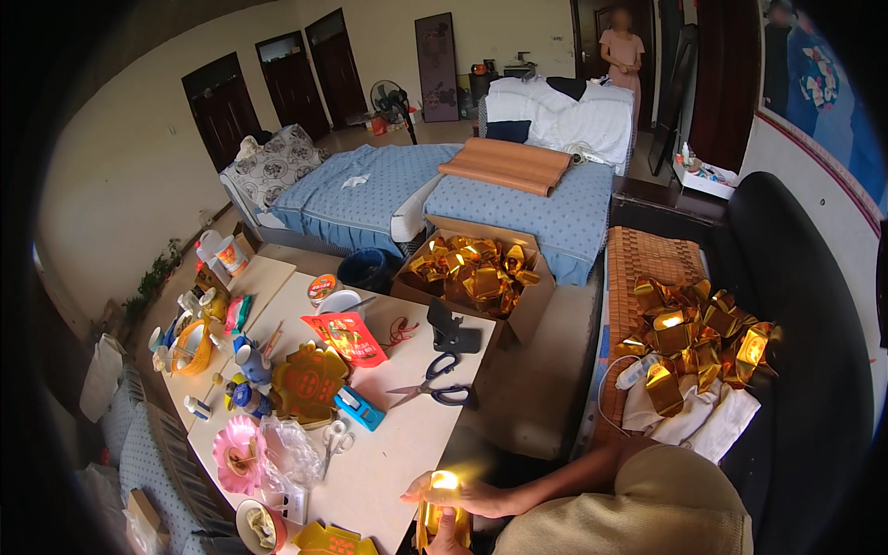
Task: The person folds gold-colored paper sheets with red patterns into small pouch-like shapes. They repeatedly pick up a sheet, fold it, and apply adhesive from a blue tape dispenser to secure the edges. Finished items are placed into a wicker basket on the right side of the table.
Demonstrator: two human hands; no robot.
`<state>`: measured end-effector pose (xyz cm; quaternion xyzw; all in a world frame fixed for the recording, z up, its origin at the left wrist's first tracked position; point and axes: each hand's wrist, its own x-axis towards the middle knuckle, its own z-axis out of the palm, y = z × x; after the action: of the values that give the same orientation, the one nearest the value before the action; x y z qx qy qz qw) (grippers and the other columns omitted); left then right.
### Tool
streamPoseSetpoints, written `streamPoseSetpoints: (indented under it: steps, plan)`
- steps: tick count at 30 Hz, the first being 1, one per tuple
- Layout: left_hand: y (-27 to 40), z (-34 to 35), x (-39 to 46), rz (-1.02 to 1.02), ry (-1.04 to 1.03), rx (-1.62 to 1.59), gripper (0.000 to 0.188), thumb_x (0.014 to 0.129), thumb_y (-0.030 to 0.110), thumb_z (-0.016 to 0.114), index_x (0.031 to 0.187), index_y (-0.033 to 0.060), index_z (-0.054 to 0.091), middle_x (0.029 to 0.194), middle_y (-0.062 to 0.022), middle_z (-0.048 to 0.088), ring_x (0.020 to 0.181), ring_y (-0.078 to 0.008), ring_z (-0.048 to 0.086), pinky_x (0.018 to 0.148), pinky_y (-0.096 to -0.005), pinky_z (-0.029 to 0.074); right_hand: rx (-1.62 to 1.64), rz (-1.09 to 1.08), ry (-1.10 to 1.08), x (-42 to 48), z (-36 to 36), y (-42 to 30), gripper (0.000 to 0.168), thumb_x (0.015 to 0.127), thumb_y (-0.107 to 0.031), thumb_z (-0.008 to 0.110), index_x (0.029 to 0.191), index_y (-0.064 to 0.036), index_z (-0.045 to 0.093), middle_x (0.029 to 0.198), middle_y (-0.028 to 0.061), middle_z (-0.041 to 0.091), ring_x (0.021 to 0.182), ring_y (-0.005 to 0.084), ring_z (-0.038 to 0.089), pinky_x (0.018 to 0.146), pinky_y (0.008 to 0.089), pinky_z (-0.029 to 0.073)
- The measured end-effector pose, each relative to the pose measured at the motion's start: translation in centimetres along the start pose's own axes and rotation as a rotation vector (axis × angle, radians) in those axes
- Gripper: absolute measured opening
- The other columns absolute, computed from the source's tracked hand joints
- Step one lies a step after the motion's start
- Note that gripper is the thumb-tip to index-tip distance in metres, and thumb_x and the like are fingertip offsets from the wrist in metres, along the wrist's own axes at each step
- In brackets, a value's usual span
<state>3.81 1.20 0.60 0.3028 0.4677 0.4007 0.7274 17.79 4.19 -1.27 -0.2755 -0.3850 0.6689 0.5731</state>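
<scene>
My right hand [479, 497] grips the upper part of a shiny gold foil paper piece [431, 517] at the table's near edge. Below it, my left hand [447, 540], partly cut off by the picture's bottom, holds the same piece with its thumb on the front. Flat gold paper cutouts [334, 540] lie at the table's lower edge, and a stack of gold cutouts with red print [309, 381] lies farther in. Beside the stack are a blue tape dispenser [359, 408], white-handled scissors [336, 441] and dark-handled scissors [441, 390].
A cardboard box [517, 316] of folded gold pieces stands beyond the table [388, 454]. More folded gold pieces [683, 333] lie on the sofa at right. A pink dish [238, 454], plastic bag [291, 451] and red packet [350, 338] are on the table. A person [622, 59] stands far back.
</scene>
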Motion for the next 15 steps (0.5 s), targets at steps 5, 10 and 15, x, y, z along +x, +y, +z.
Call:
streamPoseSetpoints:
  steps: [5, 10, 15]
  plan:
    - [1.6, 2.2, -1.2, 0.056, -0.015, -0.004, 0.046, 0.1, 0.017, 0.06, 0.14, -0.0036, 0.049, 0.129, -0.0173, 0.06, 0.117, -0.0282, 0.06, 0.097, -0.0369, 0.052, 0.047, -0.034, 0.045, 0.3, 0.1, 0.1, 0.018, 0.104, -0.02, 0.058, 0.114, -0.005, 0.058, 0.115, 0.0045, 0.064, 0.126, 0.0178, 0.059, 0.105, 0.0312, 0.046]
    - [1.6, 2.5, -1.0, 0.062, -0.002, -0.007, 0.05, 0.1, 0.018, 0.06, 0.143, -0.0025, 0.045, 0.133, -0.0181, 0.058, 0.122, -0.0292, 0.057, 0.103, -0.0393, 0.049, 0.022, -0.06, 0.024, 0.6, 0.3, -0.8, 0.02, 0.103, -0.025, 0.059, 0.109, -0.006, 0.059, 0.11, 0.0031, 0.065, 0.114, 0.0142, 0.061, 0.101, 0.0304, 0.046]
    - [2.2, 3.4, -0.9, 0.068, 0.038, -0.094, 0.055, 0.1, 0.02, 0.059, 0.149, 0.0011, 0.041, 0.144, -0.0164, 0.049, 0.131, -0.0297, 0.051, 0.11, -0.0425, 0.043, -0.031, -0.08, 0.028, 1.2, 0.5, -1.0, 0.025, 0.105, -0.031, 0.057, 0.107, -0.006, 0.059, 0.108, 0.0035, 0.066, 0.109, 0.0124, 0.06, 0.098, 0.0303, 0.046]
